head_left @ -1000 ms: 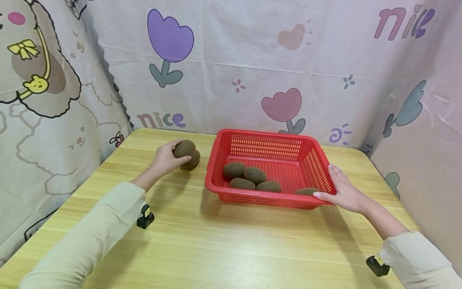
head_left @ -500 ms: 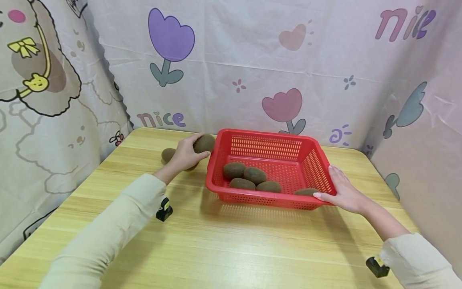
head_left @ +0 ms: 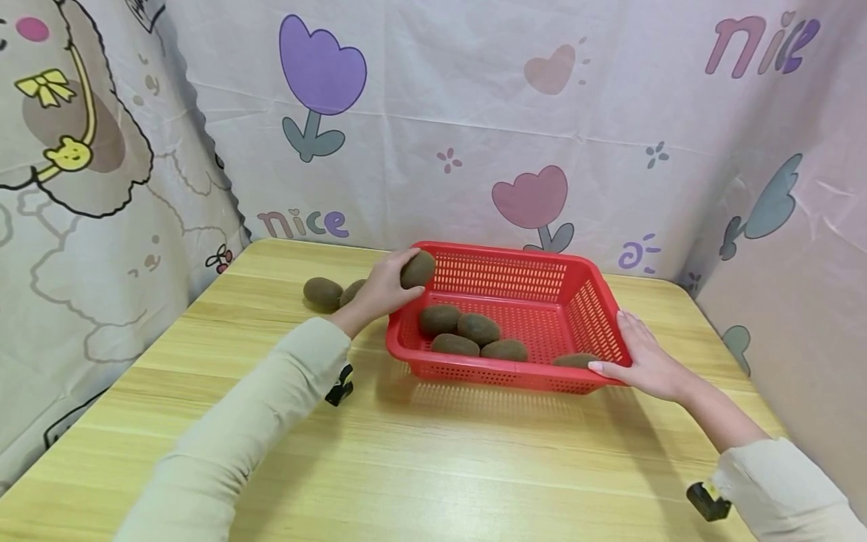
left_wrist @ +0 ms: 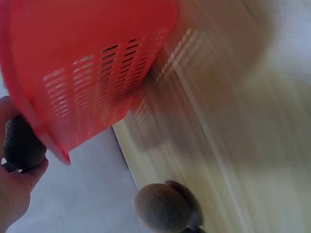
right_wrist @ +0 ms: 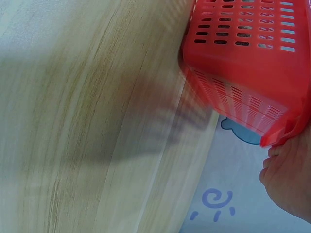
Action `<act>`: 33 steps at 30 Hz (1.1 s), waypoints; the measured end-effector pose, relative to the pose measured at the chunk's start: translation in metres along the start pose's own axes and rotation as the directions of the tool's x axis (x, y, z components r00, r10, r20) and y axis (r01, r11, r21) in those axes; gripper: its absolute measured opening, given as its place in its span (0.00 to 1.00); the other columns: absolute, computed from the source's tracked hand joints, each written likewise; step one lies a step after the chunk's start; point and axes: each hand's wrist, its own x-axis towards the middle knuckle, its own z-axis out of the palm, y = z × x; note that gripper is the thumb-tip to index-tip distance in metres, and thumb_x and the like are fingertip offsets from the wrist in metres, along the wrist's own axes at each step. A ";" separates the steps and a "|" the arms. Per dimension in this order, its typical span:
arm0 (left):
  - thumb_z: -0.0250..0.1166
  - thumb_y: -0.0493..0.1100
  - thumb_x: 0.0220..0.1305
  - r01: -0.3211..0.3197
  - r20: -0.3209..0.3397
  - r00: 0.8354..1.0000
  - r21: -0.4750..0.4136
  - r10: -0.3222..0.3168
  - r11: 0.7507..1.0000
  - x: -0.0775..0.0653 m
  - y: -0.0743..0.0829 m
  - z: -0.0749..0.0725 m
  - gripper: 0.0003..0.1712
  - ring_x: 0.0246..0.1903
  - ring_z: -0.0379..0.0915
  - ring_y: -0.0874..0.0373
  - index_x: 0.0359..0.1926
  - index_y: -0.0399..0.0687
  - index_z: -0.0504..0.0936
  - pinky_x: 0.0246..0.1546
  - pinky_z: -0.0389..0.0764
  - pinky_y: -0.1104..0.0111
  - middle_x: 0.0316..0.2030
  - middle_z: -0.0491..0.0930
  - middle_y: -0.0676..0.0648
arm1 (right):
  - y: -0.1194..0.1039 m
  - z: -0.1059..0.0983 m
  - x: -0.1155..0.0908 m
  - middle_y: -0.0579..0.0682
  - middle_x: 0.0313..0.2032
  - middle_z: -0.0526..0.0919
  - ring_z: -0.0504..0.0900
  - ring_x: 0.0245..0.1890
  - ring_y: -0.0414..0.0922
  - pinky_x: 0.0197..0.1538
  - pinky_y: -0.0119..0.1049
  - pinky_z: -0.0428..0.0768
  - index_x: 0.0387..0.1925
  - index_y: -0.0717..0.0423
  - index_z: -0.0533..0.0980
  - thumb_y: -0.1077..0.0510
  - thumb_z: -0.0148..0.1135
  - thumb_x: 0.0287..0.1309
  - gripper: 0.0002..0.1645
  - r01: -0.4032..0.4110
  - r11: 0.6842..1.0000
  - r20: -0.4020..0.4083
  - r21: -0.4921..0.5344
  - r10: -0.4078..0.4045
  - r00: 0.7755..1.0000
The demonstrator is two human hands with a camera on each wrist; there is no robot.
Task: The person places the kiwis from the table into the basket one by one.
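Observation:
In the head view my left hand (head_left: 384, 284) holds a brown kiwi (head_left: 418, 269) over the left rim of a red plastic basket (head_left: 501, 366). The left wrist view shows the same kiwi (left_wrist: 23, 144) between thumb and fingers, right at the basket's rim. My right hand (head_left: 649, 360) grips the basket's right rim, thumb over the front corner and fingers along the outer side. Several kiwis (head_left: 478, 329) lie inside at the front left, and another kiwi (head_left: 574, 360) sits by the front right, partly hidden by the rim.
Left of the basket, a kiwi (head_left: 323, 293) rests on the wooden table (head_left: 433, 467), with a second kiwi (head_left: 352, 290) beside it, partly behind the left hand. A printed cloth (head_left: 420, 98) hangs behind the table and along both sides.
My left hand has carried the kiwi rightward from the kiwis on the table to above the basket's left rim, uncovering those left behind. My right hand and the basket have stayed put.

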 end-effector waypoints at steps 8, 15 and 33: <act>0.67 0.36 0.54 -0.065 0.164 0.985 0.120 0.044 0.991 0.010 0.009 0.019 0.37 0.62 0.63 0.46 0.65 0.38 0.64 0.62 0.68 0.54 0.62 0.67 0.39 | 0.000 0.001 0.000 0.73 0.69 0.38 0.40 0.67 0.70 0.58 0.73 0.50 0.69 0.69 0.32 0.38 0.60 0.51 0.65 -0.004 1.000 0.005 0.007 0.004 1.000; 0.67 0.37 0.55 -0.092 0.319 0.948 0.327 -0.019 0.940 0.018 0.012 0.028 0.37 0.62 0.62 0.47 0.66 0.42 0.63 0.62 0.67 0.55 0.62 0.66 0.40 | 0.000 0.002 0.000 0.72 0.69 0.38 0.41 0.66 0.70 0.58 0.74 0.52 0.70 0.68 0.32 0.38 0.60 0.51 0.66 -0.016 1.000 0.014 0.012 0.016 1.000; 0.66 0.35 0.55 -0.106 0.294 0.955 0.427 -0.027 0.898 0.024 0.012 0.034 0.28 0.55 0.69 0.47 0.59 0.38 0.71 0.58 0.72 0.59 0.55 0.71 0.38 | -0.001 0.000 0.000 0.72 0.69 0.37 0.41 0.66 0.70 0.57 0.74 0.53 0.70 0.67 0.31 0.38 0.60 0.51 0.66 -0.020 1.000 0.014 0.013 0.020 1.000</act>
